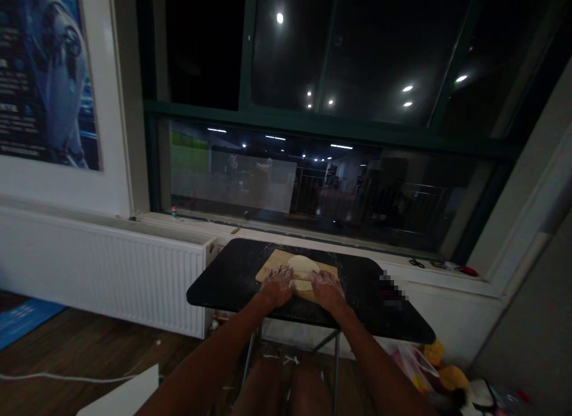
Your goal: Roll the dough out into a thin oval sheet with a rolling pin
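Note:
A flattened round of pale dough (pixel 304 263) lies on a wooden board (pixel 273 259) on the black folding table (pixel 226 276). Across the dough runs a thin rolling pin (pixel 302 276), its middle showing between my hands. My left hand (pixel 279 282) is over the pin's left end, and my right hand (pixel 328 285) covers the right end. Flour whitens the fingers of both hands, which lie over the pin and hide its ends. Part of the dough shows on the near side of the pin as well.
Behind the table, a windowsill (pixel 308 236) holds scissors (pixel 416 263) and a red item (pixel 467 271) at the right. A white radiator (pixel 147 273) stands at the left. Bags (pixel 417 365) sit on the floor at the right, and a white cable (pixel 67 378) crosses the floor at the left.

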Demonstrator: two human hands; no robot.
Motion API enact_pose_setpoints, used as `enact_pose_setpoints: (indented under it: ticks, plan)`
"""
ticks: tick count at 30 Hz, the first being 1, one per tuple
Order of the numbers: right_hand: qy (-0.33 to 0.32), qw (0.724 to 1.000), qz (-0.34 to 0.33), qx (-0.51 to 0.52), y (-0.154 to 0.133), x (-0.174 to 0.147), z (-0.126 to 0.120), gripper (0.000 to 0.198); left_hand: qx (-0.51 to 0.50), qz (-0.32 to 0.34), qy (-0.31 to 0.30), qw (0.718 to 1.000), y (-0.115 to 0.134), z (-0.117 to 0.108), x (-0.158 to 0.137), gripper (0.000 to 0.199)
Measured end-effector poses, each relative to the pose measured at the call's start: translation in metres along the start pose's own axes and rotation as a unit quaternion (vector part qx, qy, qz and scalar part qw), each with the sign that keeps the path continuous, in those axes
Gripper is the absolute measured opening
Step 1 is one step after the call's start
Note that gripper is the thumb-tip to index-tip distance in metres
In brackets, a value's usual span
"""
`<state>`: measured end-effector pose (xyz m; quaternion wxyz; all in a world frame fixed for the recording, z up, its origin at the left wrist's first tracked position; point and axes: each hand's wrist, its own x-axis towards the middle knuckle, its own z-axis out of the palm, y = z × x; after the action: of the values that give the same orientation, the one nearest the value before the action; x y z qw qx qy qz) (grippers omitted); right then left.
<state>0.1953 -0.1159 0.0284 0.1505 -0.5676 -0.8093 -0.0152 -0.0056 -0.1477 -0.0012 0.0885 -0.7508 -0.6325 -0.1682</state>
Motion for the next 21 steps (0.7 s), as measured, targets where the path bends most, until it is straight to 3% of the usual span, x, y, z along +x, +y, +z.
enact_pose_setpoints:
  ticks: [8, 21]
  plan:
    - [-0.052, 0.998, 0.025, -0.015, 0.006, 0.052, 0.026, 0.057, 0.009, -0.012, 0.013, 1.0, -0.017, 0.022, 0.037, 0.05]
    - [0.017, 0.998, 0.047, -0.042, 0.004, 0.132, 0.043, 0.053, 0.014, 0.015, 0.029, 0.999, -0.055, 0.051, 0.127, 0.033]
